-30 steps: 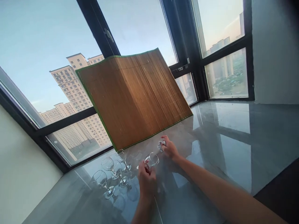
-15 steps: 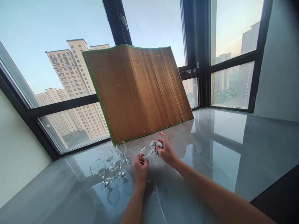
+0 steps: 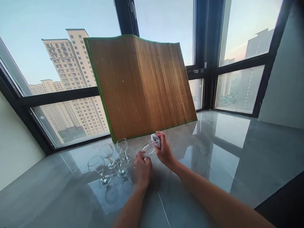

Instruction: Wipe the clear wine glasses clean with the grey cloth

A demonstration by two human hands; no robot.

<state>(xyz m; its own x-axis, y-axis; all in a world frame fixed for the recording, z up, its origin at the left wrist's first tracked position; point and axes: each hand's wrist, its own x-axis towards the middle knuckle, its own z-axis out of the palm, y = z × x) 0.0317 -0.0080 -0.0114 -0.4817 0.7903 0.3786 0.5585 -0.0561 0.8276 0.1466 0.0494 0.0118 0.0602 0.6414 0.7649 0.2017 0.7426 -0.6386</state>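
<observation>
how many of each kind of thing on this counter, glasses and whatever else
Clear stemmed wine glasses: 5 (4 standing, 1 tilted glass in the left hand)
Small pale cloth: 1, in the right hand
Brown bamboo mat with green edging: 1
Total: 7

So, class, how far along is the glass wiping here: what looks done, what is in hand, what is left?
Done: four glasses stand upright together on the counter; whether they have been wiped cannot be told. In hand: the left hand holds a tilted glass while the right hand presses a cloth against its rim. Left: finishing that glass and standing it down.
</observation>
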